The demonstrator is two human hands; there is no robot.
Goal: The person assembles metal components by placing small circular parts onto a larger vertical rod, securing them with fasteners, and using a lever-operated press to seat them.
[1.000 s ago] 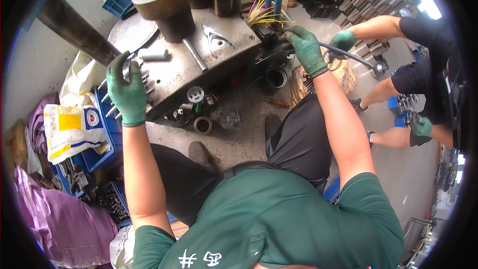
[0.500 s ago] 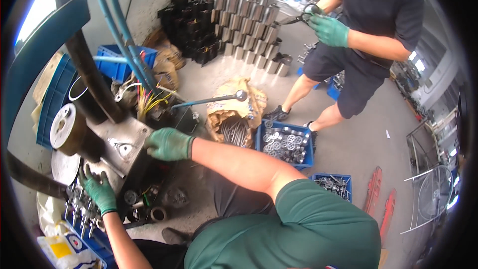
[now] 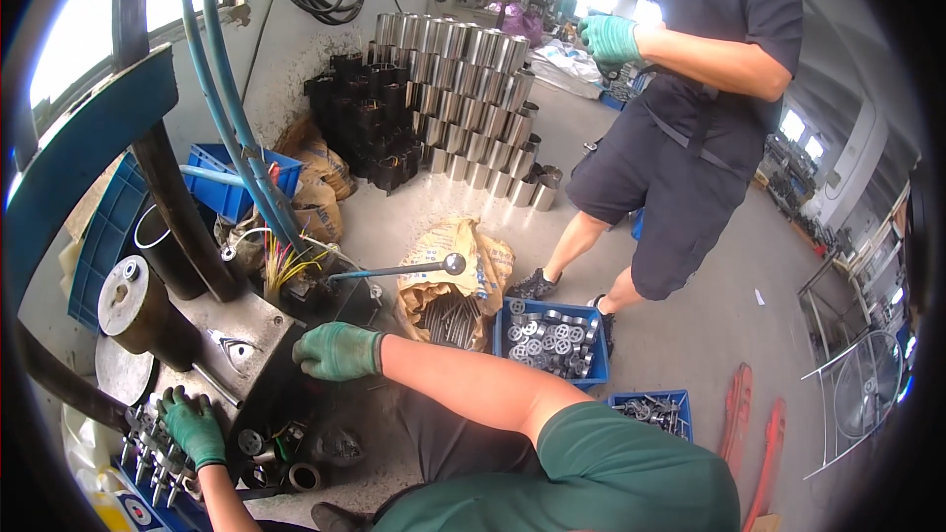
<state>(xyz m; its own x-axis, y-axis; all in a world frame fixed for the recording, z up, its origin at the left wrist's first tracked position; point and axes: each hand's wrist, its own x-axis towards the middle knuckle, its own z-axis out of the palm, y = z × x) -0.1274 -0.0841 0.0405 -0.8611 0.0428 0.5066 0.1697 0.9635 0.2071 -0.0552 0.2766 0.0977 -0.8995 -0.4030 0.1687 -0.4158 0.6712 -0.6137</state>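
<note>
My left hand, in a green glove, lies with fingers apart at the near left edge of the press table, touching or just above a cluster of metal shafted parts. Whether it grasps one cannot be seen. My right hand, also gloved in green, hangs off the table's right edge with curled fingers; anything inside them is hidden. Between and beyond the hands, the metal press table carries a thick steel cylinder, a thin rod and a small pointed plate. A ball-ended lever sticks out behind my right hand.
A person in dark clothes stands at the far right, gloved hands raised. On the floor are a paper sack of rods, a blue crate of round metal parts and another blue crate. Stacked steel cylinders stand behind.
The view has tilted up. My right hand has come off the table top to beyond its edge. My left hand has shifted slightly toward the metal parts. The other person has turned and raised their hands.
</note>
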